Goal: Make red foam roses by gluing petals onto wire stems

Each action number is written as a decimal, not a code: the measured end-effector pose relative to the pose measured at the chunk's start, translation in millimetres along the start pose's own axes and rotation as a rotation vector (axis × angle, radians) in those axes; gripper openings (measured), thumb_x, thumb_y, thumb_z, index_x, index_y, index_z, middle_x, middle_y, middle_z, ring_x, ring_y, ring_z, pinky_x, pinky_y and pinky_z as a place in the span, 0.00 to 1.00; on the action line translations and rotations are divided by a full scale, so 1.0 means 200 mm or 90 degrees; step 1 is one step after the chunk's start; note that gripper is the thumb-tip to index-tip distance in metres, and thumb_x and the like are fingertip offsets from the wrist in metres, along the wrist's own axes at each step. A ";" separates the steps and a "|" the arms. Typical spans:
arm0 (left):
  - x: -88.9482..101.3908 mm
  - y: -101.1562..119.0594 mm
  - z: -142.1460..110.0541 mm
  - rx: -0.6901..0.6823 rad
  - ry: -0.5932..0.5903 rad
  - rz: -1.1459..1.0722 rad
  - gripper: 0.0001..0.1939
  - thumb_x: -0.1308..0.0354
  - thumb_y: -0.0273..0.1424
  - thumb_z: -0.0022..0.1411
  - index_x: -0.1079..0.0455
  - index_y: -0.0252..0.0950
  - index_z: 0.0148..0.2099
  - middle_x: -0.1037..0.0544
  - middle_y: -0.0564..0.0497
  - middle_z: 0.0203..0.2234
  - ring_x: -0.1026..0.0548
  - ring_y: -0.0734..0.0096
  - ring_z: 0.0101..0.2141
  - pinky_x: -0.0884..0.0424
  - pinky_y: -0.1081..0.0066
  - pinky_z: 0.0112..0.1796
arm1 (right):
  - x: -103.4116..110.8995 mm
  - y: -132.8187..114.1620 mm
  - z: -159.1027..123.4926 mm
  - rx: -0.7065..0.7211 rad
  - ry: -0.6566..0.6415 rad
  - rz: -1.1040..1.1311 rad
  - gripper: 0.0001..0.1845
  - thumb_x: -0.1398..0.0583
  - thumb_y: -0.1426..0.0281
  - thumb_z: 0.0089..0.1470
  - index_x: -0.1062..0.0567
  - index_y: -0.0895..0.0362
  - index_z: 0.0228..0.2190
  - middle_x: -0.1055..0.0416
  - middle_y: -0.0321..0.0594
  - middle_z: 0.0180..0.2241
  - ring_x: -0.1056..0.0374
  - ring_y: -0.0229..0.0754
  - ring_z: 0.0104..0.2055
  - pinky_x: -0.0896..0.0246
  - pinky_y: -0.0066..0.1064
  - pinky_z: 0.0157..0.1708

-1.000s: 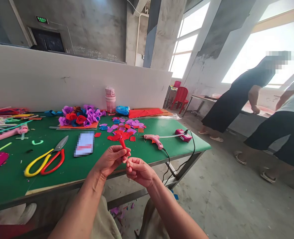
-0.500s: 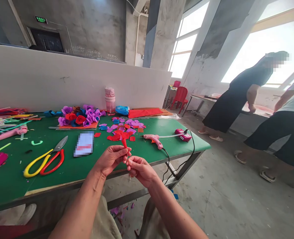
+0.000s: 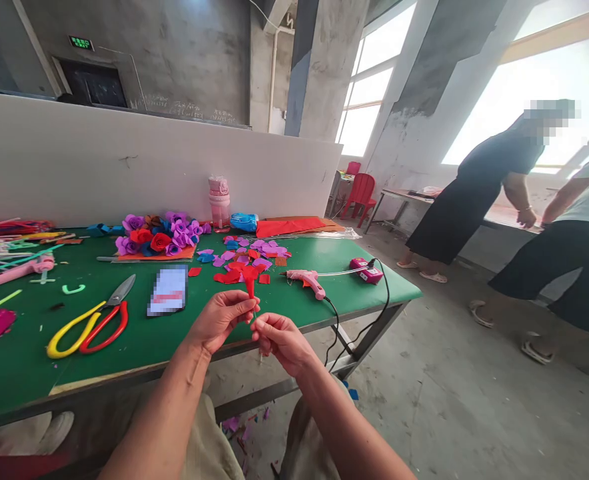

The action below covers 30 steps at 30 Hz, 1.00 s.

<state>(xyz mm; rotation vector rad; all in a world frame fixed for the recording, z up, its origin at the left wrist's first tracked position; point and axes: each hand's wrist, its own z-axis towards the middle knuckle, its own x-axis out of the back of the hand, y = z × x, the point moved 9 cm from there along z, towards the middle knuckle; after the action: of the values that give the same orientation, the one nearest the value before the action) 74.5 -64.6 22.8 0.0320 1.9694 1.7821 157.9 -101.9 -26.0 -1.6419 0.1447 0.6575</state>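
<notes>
My left hand pinches the narrow base of a red paper flower, its petals flaring upward. Just below, my right hand has its fingers closed on the flower's thin stem, which is mostly hidden by the fingers. Both hands are close together over the front edge of the green table. Behind the flower lie loose red, purple and blue paper petals. A pink glue gun rests to the right of my hands, with a white glue stick in its back.
Scissors and a phone lie to the left. Finished paper flowers are heaped behind them, near a pink bottle. A black cord runs from the glue gun to a power block. Two people stand at the right.
My hands stay nearly in place, and the red flower stands slightly more upright with its petals drawn in. At the right, a person's arm has shifted over the other table.
</notes>
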 end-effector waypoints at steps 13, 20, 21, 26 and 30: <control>-0.04 -0.05 0.00 0.048 -0.084 -0.017 0.13 0.35 0.33 0.49 0.23 0.32 0.37 0.23 0.46 0.27 0.33 0.79 0.22 0.35 0.74 0.26 | -0.03 0.06 0.01 -0.064 -0.052 0.179 0.10 0.33 0.68 0.43 0.28 0.61 0.24 0.37 0.31 0.18 0.54 0.25 0.16 0.61 0.21 0.18; 0.07 -0.01 0.04 -0.045 0.060 0.157 0.15 0.38 0.38 0.50 0.24 0.32 0.37 0.23 0.47 0.24 0.33 0.77 0.20 0.38 0.75 0.23 | -0.03 0.03 0.02 -0.047 -0.081 0.242 0.08 0.34 0.71 0.45 0.29 0.61 0.24 0.41 0.29 0.16 0.56 0.26 0.16 0.60 0.21 0.18; 0.08 0.00 0.04 -0.056 0.077 0.170 0.15 0.38 0.38 0.50 0.24 0.32 0.36 0.23 0.48 0.24 0.33 0.77 0.20 0.38 0.75 0.23 | -0.03 0.03 0.01 -0.048 -0.087 0.243 0.08 0.35 0.71 0.45 0.29 0.61 0.24 0.41 0.29 0.16 0.56 0.26 0.17 0.60 0.21 0.18; 0.11 0.00 0.05 -0.069 0.106 0.171 0.14 0.36 0.39 0.47 0.24 0.32 0.32 0.23 0.48 0.22 0.31 0.76 0.21 0.36 0.75 0.24 | -0.03 0.03 0.01 -0.048 -0.093 0.221 0.08 0.36 0.70 0.48 0.29 0.61 0.25 0.39 0.30 0.16 0.54 0.26 0.16 0.58 0.21 0.18; 0.12 0.00 0.04 -0.060 0.115 0.148 0.13 0.34 0.38 0.45 0.24 0.32 0.30 0.23 0.48 0.22 0.31 0.77 0.22 0.36 0.75 0.26 | -0.02 0.00 0.01 -0.034 -0.063 0.173 0.08 0.36 0.69 0.48 0.29 0.61 0.25 0.37 0.30 0.17 0.53 0.26 0.16 0.57 0.21 0.18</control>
<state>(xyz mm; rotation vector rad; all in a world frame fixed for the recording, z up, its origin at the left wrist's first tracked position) 55.7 -48.2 14.8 0.0733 2.0740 2.0902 154.5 -101.8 -25.1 -1.6521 0.2840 0.9543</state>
